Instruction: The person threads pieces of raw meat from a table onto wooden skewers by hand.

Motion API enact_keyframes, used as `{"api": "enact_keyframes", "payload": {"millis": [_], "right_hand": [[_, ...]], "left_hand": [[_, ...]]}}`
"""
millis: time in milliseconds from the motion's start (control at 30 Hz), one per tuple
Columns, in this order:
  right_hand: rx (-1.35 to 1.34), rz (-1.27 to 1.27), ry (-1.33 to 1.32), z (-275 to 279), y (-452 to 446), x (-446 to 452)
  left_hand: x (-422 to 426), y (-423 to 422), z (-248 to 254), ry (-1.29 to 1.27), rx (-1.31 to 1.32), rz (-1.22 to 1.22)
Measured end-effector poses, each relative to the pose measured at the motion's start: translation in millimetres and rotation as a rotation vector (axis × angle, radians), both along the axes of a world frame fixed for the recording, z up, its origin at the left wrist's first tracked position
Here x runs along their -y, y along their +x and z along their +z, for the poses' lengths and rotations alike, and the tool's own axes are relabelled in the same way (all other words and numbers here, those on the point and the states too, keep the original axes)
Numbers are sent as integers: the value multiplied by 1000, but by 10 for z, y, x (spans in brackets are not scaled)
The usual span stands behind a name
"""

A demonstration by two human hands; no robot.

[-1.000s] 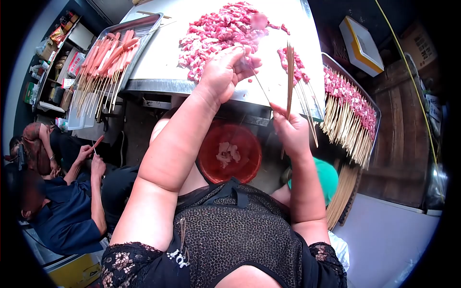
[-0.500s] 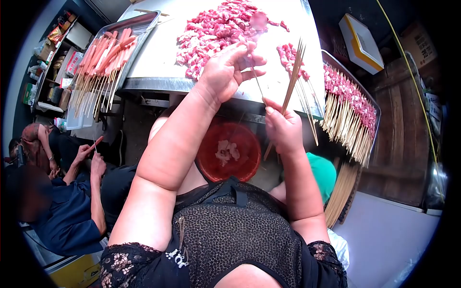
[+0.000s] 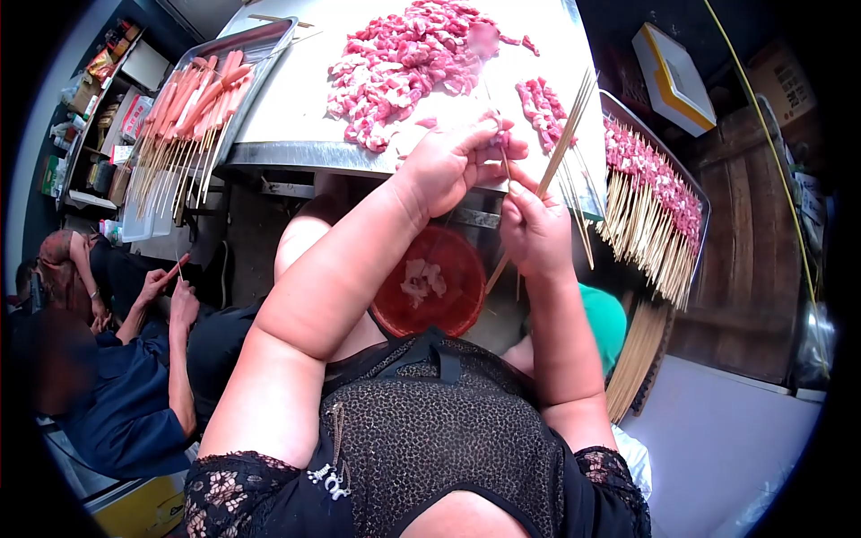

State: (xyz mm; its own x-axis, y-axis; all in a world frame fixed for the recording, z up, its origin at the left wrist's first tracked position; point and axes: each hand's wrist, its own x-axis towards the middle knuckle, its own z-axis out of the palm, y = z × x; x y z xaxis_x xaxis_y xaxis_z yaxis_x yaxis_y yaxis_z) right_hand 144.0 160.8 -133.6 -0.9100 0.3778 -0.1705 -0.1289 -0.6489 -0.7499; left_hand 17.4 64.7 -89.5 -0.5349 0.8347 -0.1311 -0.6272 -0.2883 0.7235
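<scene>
My left hand (image 3: 448, 166) is at the front edge of the table, its thumb and fingers closed on a small piece of meat (image 3: 501, 141) around a thin skewer. My right hand (image 3: 536, 229) pinches the lower part of that skewer and also grips a bundle of bare bamboo skewers (image 3: 567, 134), slanting up to the right. Past my left hand lies a heap of raw meat pieces (image 3: 395, 63). A few threaded meat skewers (image 3: 541, 112) rest on the table to the right, partly behind the bundle.
A tray of finished meat skewers (image 3: 659, 193) stands at the right, a tray of skewered sausages (image 3: 202, 99) at the left. Under the table edge is a red basin (image 3: 390, 300) with pale scraps. At the lower left, a co-worker (image 3: 126, 394) holds a sausage and skewer.
Both hands have come closer together; the left moved right and down towards the right one. The meat piece now sits lower, nearer my right hand. The skewer bundle tilts further right.
</scene>
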Motion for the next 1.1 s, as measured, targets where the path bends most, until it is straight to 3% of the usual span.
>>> {"api": "enact_keyframes", "payload": {"millis": [133, 300, 333, 433, 533, 567, 600, 700, 767, 867, 1000, 1100], "right_hand": [[60, -44, 122, 54, 23, 44], [115, -49, 287, 48, 129, 40], [98, -90, 289, 48, 144, 25], [74, -101, 288, 45, 170, -27], [83, -97, 290, 31, 172, -13], [96, -82, 288, 25, 175, -7], [94, -85, 289, 16, 176, -9], [93, -78, 288, 13, 178, -6], [98, -62, 293, 60, 194, -3], [77, -53, 292, 55, 190, 9], [85, -33, 299, 41, 183, 36], [118, -16, 338, 78, 201, 61]], "left_hand": [[-4, 38, 40, -57, -22, 46], [44, -311, 162, -155, -336, 255], [93, -464, 305, -336, -580, 346], [127, -1095, 373, -508, -1058, 646], [17, -1320, 416, -931, -1283, 479], [-32, -1443, 265, -932, -1104, 327], [-39, -1353, 288, -1105, -1367, 275], [-21, -1246, 295, -1185, -1475, 223], [64, -1100, 298, -1075, -1706, 260], [170, -883, 395, -1056, -1548, 263], [332, -730, 405, -928, -1553, 385], [377, -665, 371, -504, -768, 497]]}}
